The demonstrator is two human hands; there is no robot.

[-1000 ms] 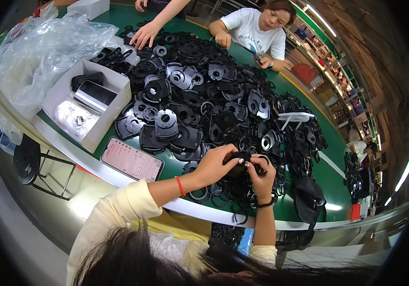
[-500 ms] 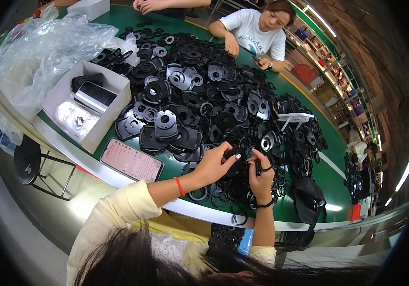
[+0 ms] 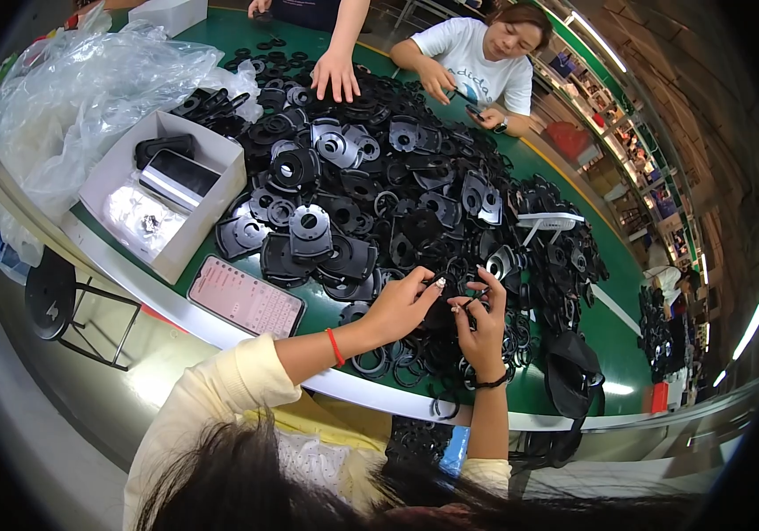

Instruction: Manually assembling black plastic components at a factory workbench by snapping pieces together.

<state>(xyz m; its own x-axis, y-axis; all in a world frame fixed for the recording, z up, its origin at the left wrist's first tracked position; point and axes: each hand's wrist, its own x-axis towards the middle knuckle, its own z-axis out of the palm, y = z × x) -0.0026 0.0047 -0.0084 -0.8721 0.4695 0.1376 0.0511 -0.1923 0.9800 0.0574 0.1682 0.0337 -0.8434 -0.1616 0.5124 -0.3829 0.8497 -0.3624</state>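
Near the table's front edge, my left hand [image 3: 400, 308] is closed with thumb and fingers on a dark round plastic part [image 3: 438, 319], whose outline blends into the black pieces behind it. Facing it, my right hand [image 3: 483, 329] has its fingers bent around what looks like a thin black ring [image 3: 466, 305], close against that part. Both hands are over several loose black rings [image 3: 410, 367]. Beyond them spreads a large heap of black plastic plates [image 3: 309, 232] with round holes.
To the left lie a phone [image 3: 245, 297] with a lit screen and a white box [image 3: 172, 257] holding dark items. Clear plastic bags [image 3: 88, 97] are behind it. Across the green table, a co-worker's hand [image 3: 336, 75] touches the heap; another person [image 3: 477, 66] holds black parts.
My right fingers have shifted and spread upward, the thin ring moving toward my left hand. A co-worker's hand has come down onto the far heap. The person opposite has raised a hand with a part.
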